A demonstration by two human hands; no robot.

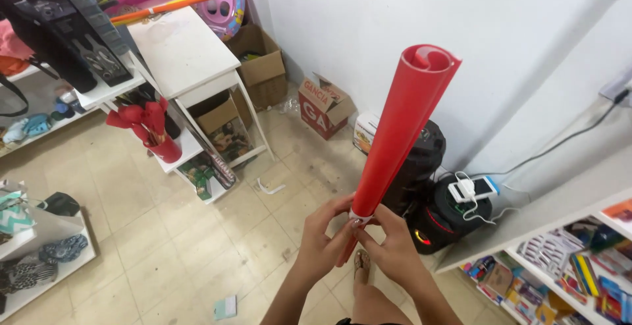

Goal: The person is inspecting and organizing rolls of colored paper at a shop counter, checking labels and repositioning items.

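A long roll of red paper stands tilted in front of me, its open spiral end pointing up and away. My left hand wraps around its lower end from the left. My right hand grips the same end from the right, fingers on a small pale band around the roll. Both hands touch each other at the roll's base. Below them my sandalled foot rests on the tiled floor.
A white shelf unit with a red bucket of red rolls stands to the left. Cardboard boxes line the wall. A black speaker with a phone on top sits right of the roll, beside a stationery shelf.
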